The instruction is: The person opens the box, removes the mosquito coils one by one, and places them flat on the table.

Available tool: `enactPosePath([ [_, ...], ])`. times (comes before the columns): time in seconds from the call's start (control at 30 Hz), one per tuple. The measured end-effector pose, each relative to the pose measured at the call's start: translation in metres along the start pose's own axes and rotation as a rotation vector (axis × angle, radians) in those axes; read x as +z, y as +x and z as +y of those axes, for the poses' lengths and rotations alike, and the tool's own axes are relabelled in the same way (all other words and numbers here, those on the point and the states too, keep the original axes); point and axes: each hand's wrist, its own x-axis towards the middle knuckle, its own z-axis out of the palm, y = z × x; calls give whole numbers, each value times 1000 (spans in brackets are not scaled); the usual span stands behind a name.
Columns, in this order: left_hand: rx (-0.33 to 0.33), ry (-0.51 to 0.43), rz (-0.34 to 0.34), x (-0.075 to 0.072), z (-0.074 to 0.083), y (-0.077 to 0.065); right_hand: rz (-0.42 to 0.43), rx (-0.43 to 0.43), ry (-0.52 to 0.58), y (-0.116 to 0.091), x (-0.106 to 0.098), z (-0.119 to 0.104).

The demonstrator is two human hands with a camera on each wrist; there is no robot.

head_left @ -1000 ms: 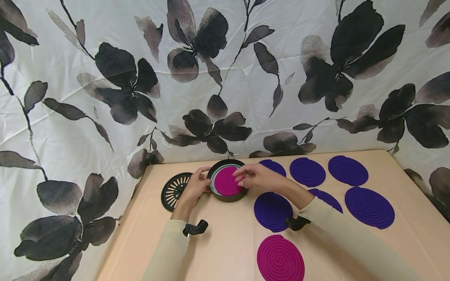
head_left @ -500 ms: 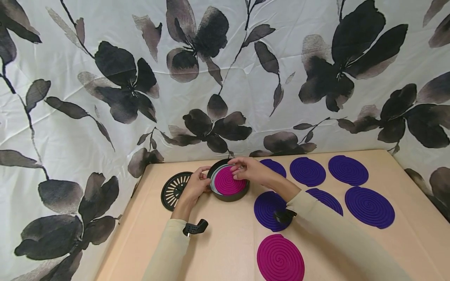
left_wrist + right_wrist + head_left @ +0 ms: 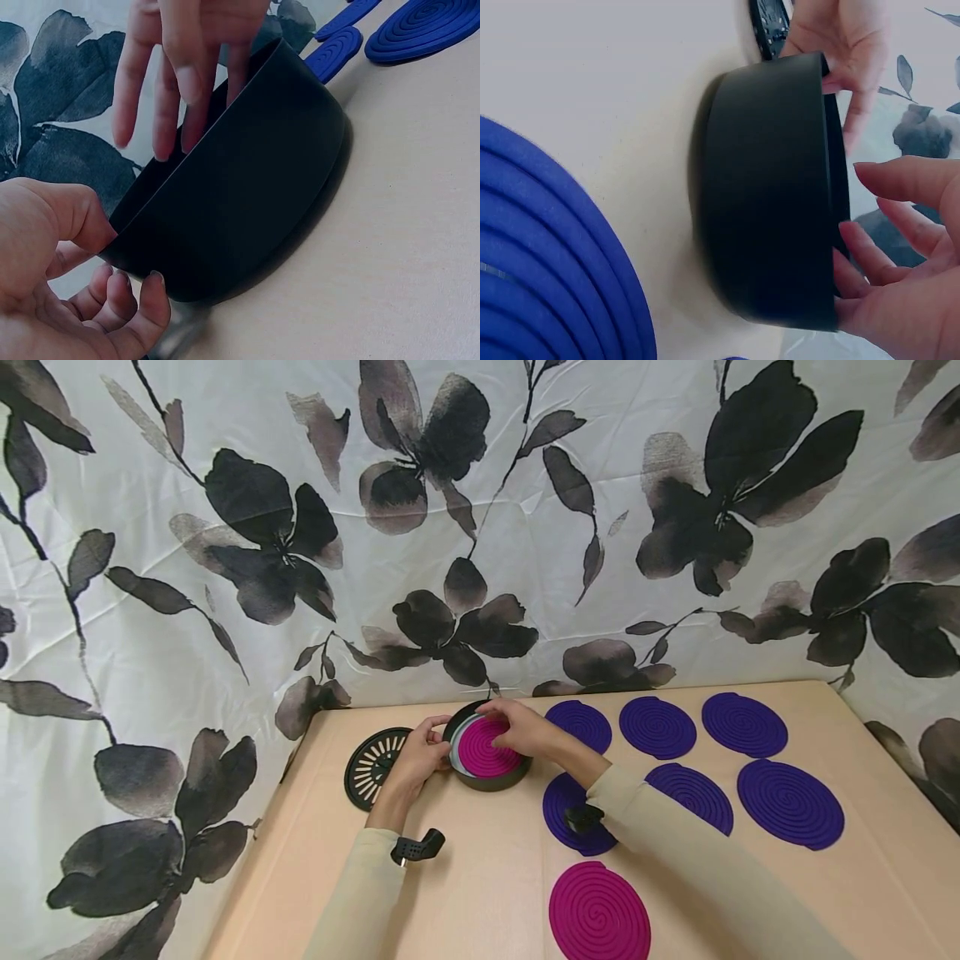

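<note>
A black round holder (image 3: 491, 785) stands on the table with a pink spiral coaster (image 3: 478, 752) lying inside, above a pale grey layer. My left hand (image 3: 420, 758) pinches the holder's rim at its left side; the left wrist view shows thumb and fingertips on the dark wall (image 3: 240, 180). Over the right side of the holder, my right hand (image 3: 525, 727) dips its fingertips inside the rim. Its thumb and fingers are spread apart in the right wrist view, with nothing visible between them. Whether those fingertips touch the coaster is hidden by the wall.
Left of the holder lies a black slotted round lid (image 3: 363, 781), partly behind the left hand. Several blue spiral coasters (image 3: 790, 803) are laid out to the right. Another pink coaster (image 3: 600, 912) lies nearer the front. A floral cloth (image 3: 570, 635) hangs behind the table.
My right hand has shifted left and slightly up, further over the holder, its fingertips now at the far right of the pink coaster. The left hand keeps its hold on the rim.
</note>
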Motion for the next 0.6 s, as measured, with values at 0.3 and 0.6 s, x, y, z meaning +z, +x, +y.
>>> enactPosePath([
  [0.3, 5, -10, 22, 5, -2, -12, 10, -13, -184, 0, 11, 2],
  [0.6, 2, -5, 31, 7, -1, -16, 45, 37, -135, -4, 7, 5],
])
